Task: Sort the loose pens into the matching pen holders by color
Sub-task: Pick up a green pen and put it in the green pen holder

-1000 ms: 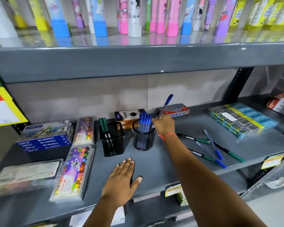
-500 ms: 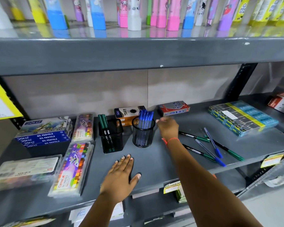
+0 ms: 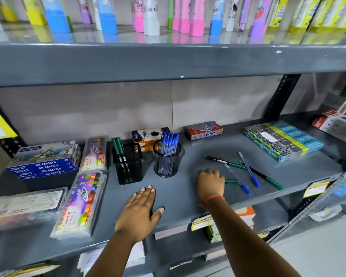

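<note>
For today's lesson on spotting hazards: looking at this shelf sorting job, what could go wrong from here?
1. The right hand closes over a green pen lying right by a blue pen; the grip could catch both or knock one off the shelf edge.
2. The round holder is packed with blue pens; pushing more in might tip it.
3. A green pen could be dropped there instead of in the square holder.

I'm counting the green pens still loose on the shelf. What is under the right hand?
A green pen lies under the right hand: its green cap sticks out to the right. The hand covers the barrel, so whether the fingers have closed on it cannot be seen.
</note>
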A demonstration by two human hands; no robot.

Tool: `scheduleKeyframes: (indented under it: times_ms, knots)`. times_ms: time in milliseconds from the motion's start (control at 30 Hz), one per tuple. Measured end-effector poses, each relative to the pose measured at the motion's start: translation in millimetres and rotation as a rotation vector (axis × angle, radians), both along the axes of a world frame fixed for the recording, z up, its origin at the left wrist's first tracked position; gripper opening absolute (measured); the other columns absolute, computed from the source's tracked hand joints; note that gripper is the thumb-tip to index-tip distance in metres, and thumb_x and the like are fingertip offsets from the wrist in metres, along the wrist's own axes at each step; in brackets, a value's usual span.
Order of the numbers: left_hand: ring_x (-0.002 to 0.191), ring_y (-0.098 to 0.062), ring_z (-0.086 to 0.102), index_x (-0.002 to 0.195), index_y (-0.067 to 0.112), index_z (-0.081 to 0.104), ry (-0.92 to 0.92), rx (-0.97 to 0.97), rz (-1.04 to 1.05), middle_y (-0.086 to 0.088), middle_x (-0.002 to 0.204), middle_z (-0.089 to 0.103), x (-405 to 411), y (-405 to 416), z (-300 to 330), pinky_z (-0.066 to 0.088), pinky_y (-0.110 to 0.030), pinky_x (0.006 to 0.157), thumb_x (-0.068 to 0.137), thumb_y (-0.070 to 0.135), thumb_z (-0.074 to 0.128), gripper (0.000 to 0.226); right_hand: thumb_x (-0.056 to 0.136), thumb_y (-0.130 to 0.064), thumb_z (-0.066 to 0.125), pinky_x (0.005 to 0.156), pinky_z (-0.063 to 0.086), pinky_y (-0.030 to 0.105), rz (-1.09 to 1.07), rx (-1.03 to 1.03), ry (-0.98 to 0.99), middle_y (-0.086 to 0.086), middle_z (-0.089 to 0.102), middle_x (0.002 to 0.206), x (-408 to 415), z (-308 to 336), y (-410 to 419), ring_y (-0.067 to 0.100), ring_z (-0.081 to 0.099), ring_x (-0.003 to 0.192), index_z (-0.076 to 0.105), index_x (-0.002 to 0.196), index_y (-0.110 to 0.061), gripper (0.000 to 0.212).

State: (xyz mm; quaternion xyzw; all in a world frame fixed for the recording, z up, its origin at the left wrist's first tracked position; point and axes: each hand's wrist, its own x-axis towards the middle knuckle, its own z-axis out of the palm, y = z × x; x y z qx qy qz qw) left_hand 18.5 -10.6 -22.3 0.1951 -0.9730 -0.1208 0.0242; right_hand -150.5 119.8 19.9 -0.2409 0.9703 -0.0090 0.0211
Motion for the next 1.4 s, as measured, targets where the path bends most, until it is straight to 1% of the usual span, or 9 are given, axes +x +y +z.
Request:
scheduleKeyframes:
  times_ms: [233,400,500,733,967,1067,1133,1233,1400]
  knots:
    - [0.14,-0.012,-0.003,0.144,0.018,0.005,-0.003,0.016,0.003,0.002,0.155,0.002,0,1,6,-0.009,-0.024,0.108,0.062,0.069,-0.006,0.096,0.087,-0.008,0.05,0.097,0.041,0.04,0.228,-0.087,-0.033,0.013,0.058,0.124,34,-6,-19,0.032,0.048,0.119,0.06,0.119,-0.012,0.034]
    - [0.14,-0.012,0.001,0.144,0.019,0.009,0.002,0.008,0.016,0.002,0.155,0.005,6,-3,5,-0.007,-0.023,0.107,0.051,0.084,-0.018,0.116,0.091,-0.019,0.047,0.095,0.044,0.039,-0.076,-0.379,-0.147,0.014,0.055,0.126,27,0,-15,0.034,0.048,0.119,0.059,0.116,-0.007,0.03]
    - [0.14,-0.012,0.003,0.143,0.02,0.011,0.015,0.018,0.052,0.003,0.154,0.008,14,-11,5,-0.006,-0.022,0.107,0.045,0.082,-0.028,0.122,0.093,-0.036,0.049,0.099,0.043,0.043,-0.196,-0.368,-0.225,0.016,0.048,0.133,17,-1,-10,0.035,0.044,0.124,0.046,0.126,-0.006,0.045]
    - [0.14,-0.012,0.007,0.143,0.02,0.012,0.019,0.012,0.122,0.003,0.154,0.012,33,-26,10,-0.004,-0.022,0.106,0.046,0.082,-0.027,0.122,0.091,-0.003,0.038,0.094,0.05,0.043,-0.346,-0.457,-0.348,0.027,0.059,0.124,-2,1,-12,0.04,0.059,0.115,0.039,0.127,0.001,0.036]
    - [0.14,-0.011,0.004,0.144,0.021,0.008,0.024,0.009,0.148,0.004,0.154,0.008,36,-24,12,-0.005,-0.022,0.105,0.044,0.082,-0.028,0.122,0.086,-0.007,0.052,0.079,0.05,0.036,-0.469,-1.133,-0.4,0.023,0.066,0.097,-1,49,-34,0.036,0.062,0.089,0.06,0.106,0.005,0.025]
    - [0.14,-0.011,0.003,0.144,0.02,0.006,0.03,0.008,0.154,0.004,0.154,0.007,36,-25,9,-0.005,-0.022,0.106,0.044,0.08,-0.03,0.122,0.088,-0.004,0.055,0.053,0.047,0.012,-0.272,-1.34,-0.41,0.004,0.056,0.069,19,83,-64,0.02,0.052,0.062,0.053,0.086,-0.008,0.004]
    - [0.14,-0.011,0.003,0.144,0.021,0.007,0.031,0.004,0.156,0.004,0.154,0.007,35,-26,8,-0.006,-0.022,0.106,0.044,0.08,-0.031,0.121,0.089,-0.009,0.057,0.054,0.049,0.015,-0.081,-1.303,-0.424,0.001,0.064,0.071,32,99,-90,0.015,0.058,0.06,0.058,0.087,-0.009,0.002]
    - [0.14,-0.01,0.003,0.144,0.021,0.008,0.037,0.01,0.164,0.004,0.154,0.007,35,-27,6,-0.006,-0.022,0.106,0.046,0.079,-0.03,0.12,0.088,-0.016,0.058,0.063,0.047,0.028,0.15,-1.139,-0.365,0.017,0.073,0.094,48,106,-126,0.031,0.068,0.084,0.064,0.095,-0.002,0.016]
    - [0.14,-0.012,0.008,0.143,0.019,0.013,0.062,0.009,0.158,0.002,0.154,0.013,35,-28,4,-0.006,-0.021,0.106,0.053,0.078,-0.026,0.115,0.092,-0.024,0.052,0.076,0.053,0.036,0.328,-0.6,-0.223,0.019,0.07,0.108,58,89,-155,0.036,0.066,0.1,0.064,0.109,-0.008,0.027]
